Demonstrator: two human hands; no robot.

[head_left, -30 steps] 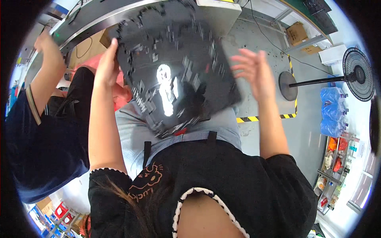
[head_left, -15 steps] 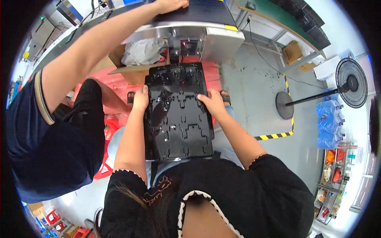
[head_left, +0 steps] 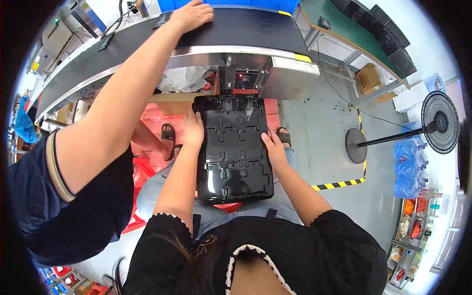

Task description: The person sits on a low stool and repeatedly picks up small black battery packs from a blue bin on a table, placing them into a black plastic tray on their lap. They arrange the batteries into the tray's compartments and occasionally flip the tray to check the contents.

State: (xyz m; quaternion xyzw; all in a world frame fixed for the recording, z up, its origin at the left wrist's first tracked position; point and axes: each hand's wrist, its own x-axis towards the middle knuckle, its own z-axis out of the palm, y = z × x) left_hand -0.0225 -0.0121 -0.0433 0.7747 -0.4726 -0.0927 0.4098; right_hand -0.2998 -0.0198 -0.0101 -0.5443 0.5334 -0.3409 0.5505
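Over my lap is a black moulded plastic tray (head_left: 235,152), possibly several stacked together, with shallow shaped recesses and a shiny surface. My left hand (head_left: 194,130) is closed on its left side, near the far end. On the opposite side, somewhat closer to me, my right hand (head_left: 275,148) grips the edge. The fingers beneath the tray are hidden. The tray's far end is below the front of a black-topped conveyor (head_left: 241,27).
A co-worker's arm (head_left: 115,110) reaches across from the left, hand on the conveyor. Beneath it is an open cardboard box (head_left: 172,105) with white plastic bags. A metal housing (head_left: 290,78) juts out ahead. A standing fan (head_left: 440,122) and green table (head_left: 339,24) are at right.
My view has shifted, showing more of the conveyor. The tray appears lower and further right, its reflections changed. My right thumb no longer lies across its top. The co-worker's hand has moved left.
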